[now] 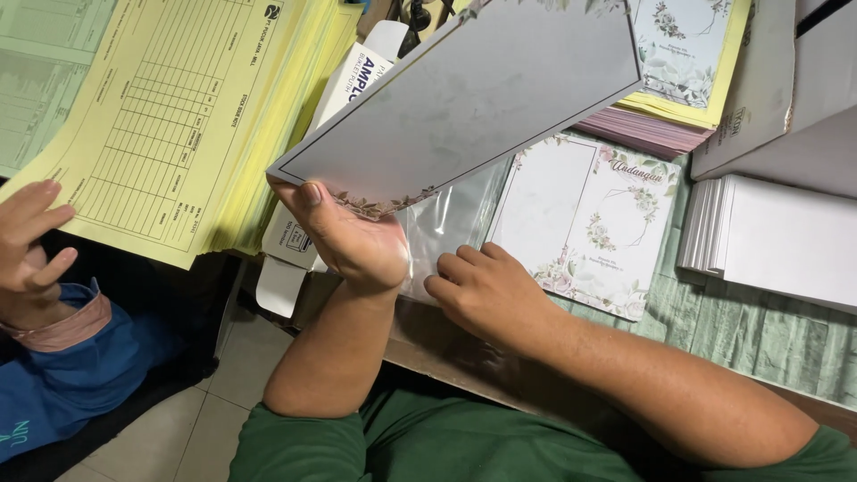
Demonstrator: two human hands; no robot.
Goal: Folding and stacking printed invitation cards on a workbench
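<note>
My left hand (353,236) holds up a large grey card with a thin dark border and floral corners (473,94), thumb on its lower left edge. My right hand (486,290) rests on a clear plastic sleeve (451,219) lying on the table, fingers curled on its edge. Just to the right lies an open white floral card (585,223).
A thick stack of yellow printed forms (178,116) fills the left. A white carton box (295,241) sits under my left hand. White envelopes (768,236) are stacked at the right, floral cards on a pink and yellow pile (683,62) behind. Another person's hand and blue sleeve (36,259) are at far left.
</note>
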